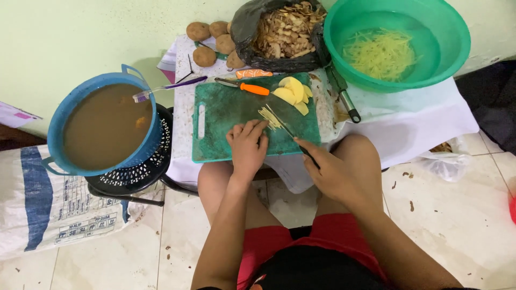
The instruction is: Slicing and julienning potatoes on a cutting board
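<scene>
Head view, looking straight down: left hand [247, 147] lying flat on the green cutting board [226, 115], fingers [251, 128] together and curled, pressing on the stack of potato strips [270, 117] just beyond the fingertips. Right hand [328, 172] clamped around the dark handle of a knife [290, 133], blade running diagonally up and left, tip touching the strips; left hand nearer to them, long axis of the strips lying roughly across the blade. Peeled potato slices [293, 92] waiting further up the board, an orange-handled knife [244, 86] beside them. Beyond, on the table [419, 115]: a green basin [451, 48] holding water and cut potato strips, a black bag [247, 29] filled with peelings, whole unpeeled potatoes [207, 40]. To the left, a blue tub [59, 115] brimming with murky brown water.
</scene>
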